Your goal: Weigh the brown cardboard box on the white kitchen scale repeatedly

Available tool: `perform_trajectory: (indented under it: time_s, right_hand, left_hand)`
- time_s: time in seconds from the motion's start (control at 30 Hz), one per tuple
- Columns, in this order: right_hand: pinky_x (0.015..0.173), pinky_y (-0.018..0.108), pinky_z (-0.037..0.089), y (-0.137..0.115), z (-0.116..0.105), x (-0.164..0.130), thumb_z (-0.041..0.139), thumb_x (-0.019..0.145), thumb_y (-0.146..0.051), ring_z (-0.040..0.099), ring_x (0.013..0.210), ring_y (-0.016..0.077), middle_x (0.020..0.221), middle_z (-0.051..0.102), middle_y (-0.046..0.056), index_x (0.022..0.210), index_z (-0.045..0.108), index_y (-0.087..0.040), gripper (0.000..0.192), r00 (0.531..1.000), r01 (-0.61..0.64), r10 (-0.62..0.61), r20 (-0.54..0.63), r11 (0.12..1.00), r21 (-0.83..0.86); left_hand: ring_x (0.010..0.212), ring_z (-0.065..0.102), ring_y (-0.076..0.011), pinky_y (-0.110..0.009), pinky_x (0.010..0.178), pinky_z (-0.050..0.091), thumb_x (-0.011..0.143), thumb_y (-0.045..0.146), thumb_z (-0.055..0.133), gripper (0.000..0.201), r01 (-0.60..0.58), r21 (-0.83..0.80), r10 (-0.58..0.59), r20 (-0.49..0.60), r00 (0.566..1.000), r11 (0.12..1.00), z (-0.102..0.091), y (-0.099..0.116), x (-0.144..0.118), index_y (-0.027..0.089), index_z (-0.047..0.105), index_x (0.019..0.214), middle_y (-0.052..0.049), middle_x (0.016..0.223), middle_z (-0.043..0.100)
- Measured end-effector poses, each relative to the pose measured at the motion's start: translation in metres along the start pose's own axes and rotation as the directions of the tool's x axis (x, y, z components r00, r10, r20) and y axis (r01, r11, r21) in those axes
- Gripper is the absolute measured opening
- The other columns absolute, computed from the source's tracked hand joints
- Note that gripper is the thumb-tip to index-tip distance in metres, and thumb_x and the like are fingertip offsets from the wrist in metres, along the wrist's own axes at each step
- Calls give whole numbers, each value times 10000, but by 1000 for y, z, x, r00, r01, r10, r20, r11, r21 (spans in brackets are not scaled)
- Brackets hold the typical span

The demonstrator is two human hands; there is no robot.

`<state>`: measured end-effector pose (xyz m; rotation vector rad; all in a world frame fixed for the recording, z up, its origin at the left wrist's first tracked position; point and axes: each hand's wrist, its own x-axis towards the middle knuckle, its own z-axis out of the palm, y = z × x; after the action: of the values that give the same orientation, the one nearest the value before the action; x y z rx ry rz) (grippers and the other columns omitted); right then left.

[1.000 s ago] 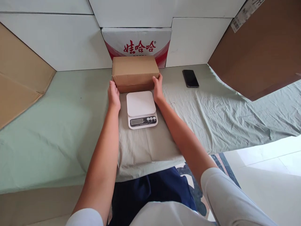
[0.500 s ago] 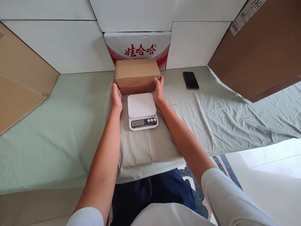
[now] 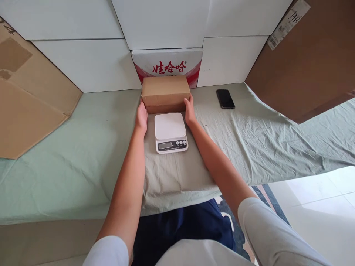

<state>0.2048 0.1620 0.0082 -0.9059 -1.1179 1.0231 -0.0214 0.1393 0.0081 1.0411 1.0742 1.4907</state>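
A brown cardboard box (image 3: 166, 88) stands on the green cloth in front of a white and red carton. My left hand (image 3: 141, 116) presses on its left side, near the front corner. At the opposite side, my right hand (image 3: 189, 109) grips the right front corner, thumb on the front face. Between my forearms lies a white digital kitchen scale (image 3: 170, 125), just in front of the box, with nothing on its platform. Its display looks blank. The fingertips behind the box's sides are partly hidden.
A black smartphone (image 3: 225, 98) lies to the right of the box. The white and red carton (image 3: 169, 61) stands behind, against white panels (image 3: 163, 22). Large cardboard sheets flank the left (image 3: 33, 103) and right (image 3: 305, 66). Wrinkled green cloth (image 3: 266, 136) covers the table.
The view has shifted slightly, so everything sits a little lower and further right. Both hands stay on the box's sides, and the box remains behind the scale.
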Motion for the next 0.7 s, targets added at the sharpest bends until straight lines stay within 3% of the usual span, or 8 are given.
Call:
perform_trajectory:
  time_s: [0.13,0.23,0.4,0.7]
  right_hand:
    - [1372,493,236,5,-4,4,484,830,-742,289,1612,257,1665,406,28,1488,381,-284,808,1000,2,-2,-8,1000,7]
    - [1371,473,246,5,-4,4,505,832,-700,346,1580,258,1646,439,47,1468,414,-254,782,1000,0,0,1,1000,22]
    - [1367,481,252,1,-4,0,503,852,-669,385,1550,255,1616,480,38,1429,454,-260,710,1000,-10,10,-18,1000,-2]
    - [1338,503,303,3,-4,2,466,858,-739,432,1523,284,1553,542,86,1416,476,-234,753,1000,1,-3,-30,999,-40]
  left_hand:
    - [1627,251,-131,-321,1340,190,1054,385,175,635,22,11,-22,-2,1000,1000,-5,1,0,214,279,1657,-10,1761,239]
    - [1623,274,-156,-353,1341,197,1050,539,183,647,9,14,-10,8,1000,1000,-8,-2,4,293,395,1609,3,1737,324]
    - [1630,262,-228,-418,1344,180,902,861,175,897,-32,40,29,52,998,999,-12,-8,9,321,511,1534,-41,1721,368]
    - [1626,272,-251,-457,1341,187,863,904,171,955,-50,53,47,52,998,997,-13,-9,10,310,527,1521,-71,1711,385]
